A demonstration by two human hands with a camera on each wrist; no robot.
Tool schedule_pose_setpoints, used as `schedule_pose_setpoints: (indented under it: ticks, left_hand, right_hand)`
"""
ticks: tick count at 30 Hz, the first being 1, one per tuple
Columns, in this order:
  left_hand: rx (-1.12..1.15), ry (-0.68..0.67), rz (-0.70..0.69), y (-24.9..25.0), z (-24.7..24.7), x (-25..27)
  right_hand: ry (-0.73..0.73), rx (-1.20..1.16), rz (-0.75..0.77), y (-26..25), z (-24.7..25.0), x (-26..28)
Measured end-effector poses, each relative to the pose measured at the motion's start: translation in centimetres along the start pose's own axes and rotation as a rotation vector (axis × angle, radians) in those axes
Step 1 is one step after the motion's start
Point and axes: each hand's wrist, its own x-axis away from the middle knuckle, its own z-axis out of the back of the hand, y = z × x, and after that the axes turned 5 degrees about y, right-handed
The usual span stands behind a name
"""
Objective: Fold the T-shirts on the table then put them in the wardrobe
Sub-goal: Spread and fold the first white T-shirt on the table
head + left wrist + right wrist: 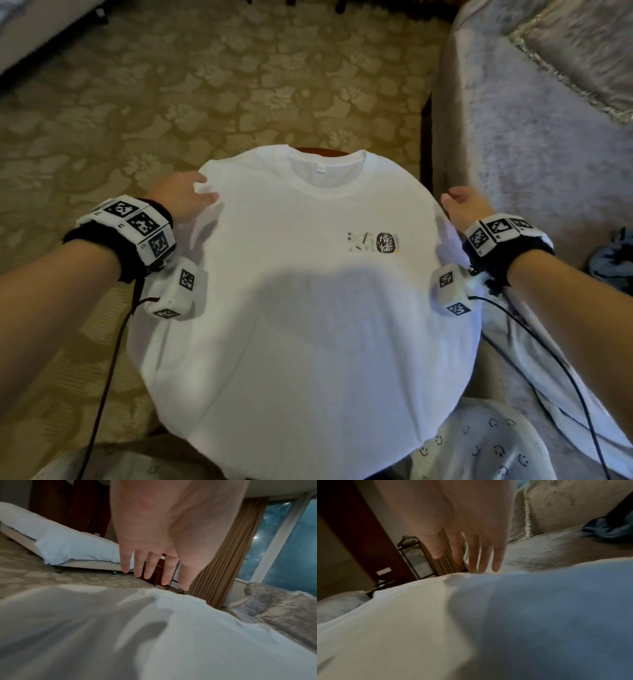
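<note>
A white T-shirt with a small dark chest logo lies face up over a small round table, collar at the far side. Only a sliver of the table's dark red rim shows behind the collar. My left hand is at the shirt's left shoulder. In the left wrist view its fingers are straight and spread just above the fabric. My right hand is at the right shoulder edge. In the right wrist view its straight fingertips touch the shirt's edge. Neither hand holds anything.
A grey furry-covered sofa stands close on the right, with a blue cloth on it. Patterned carpet lies beyond and to the left. A bed, dark wooden doors and a curtain lie further off.
</note>
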Motion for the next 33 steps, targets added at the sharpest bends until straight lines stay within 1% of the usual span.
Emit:
schedule_pose_setpoints:
  ticks: [2,4,8,10,12,13,16,18,20,22,24,27,31,33]
  left_hand:
    - [0.010,-0.013,-0.039,2.4,-0.1,0.6]
    - [-0.007,-0.065,-0.110,5.2,-0.7,1.1]
    - [-0.012,-0.289,-0.204,10.8,-2.9,2.0]
    - [-0.006,-0.343,-0.225,12.8,-3.9,2.1]
    - [0.008,-0.342,-0.252,14.1,-4.9,1.9]
    - [0.022,-0.335,-0.265,14.6,-5.4,1.9]
    - [0.020,-0.332,-0.305,15.6,-6.7,1.8]
    - [-0.023,-0.341,-0.322,16.1,-7.1,1.7]
    - [-0.058,-0.341,-0.331,16.7,-7.2,1.7]
    - [-0.080,-0.343,-0.342,17.2,-7.2,1.7]
    - [-0.112,-0.352,-0.362,17.5,-7.2,1.9]
    - [-0.172,-0.355,-0.399,17.8,-7.5,2.2]
    - [-0.121,-0.373,-0.360,18.1,-7.1,2.6]
    - [-0.067,-0.372,-0.335,18.6,-6.8,2.8]
  right_hand:
    - [-0.111,0.026,-0.032,1.3,0.5,-0.2]
    - [-0.184,0.004,-0.045,2.1,0.6,-0.3]
    - [-0.285,-0.014,-0.059,2.5,0.6,-0.4]
    - [-0.292,-0.054,-0.065,2.4,0.4,-0.7]
    - [-0.273,-0.063,-0.106,2.4,0.1,-1.3]
    - [-0.287,-0.053,-0.145,2.5,-0.1,-1.4]
    - [-0.341,-0.065,-0.306,3.2,-0.2,-1.7]
    - [-0.416,-0.129,-0.363,4.3,-0.2,-2.4]
    - [-0.457,-0.166,-0.382,6.0,-0.3,-3.6]
    - [-0.446,-0.161,-0.379,6.7,-0.3,-3.7]
    - [-0.406,-0.139,-0.346,6.3,0.3,-3.0]
    - [-0.399,-0.127,-0.364,5.9,1.4,-2.5]
    - [-0.357,-0.269,-0.394,4.1,3.6,-0.9]
    - [-0.348,-0.327,-0.383,3.2,4.3,-0.3]
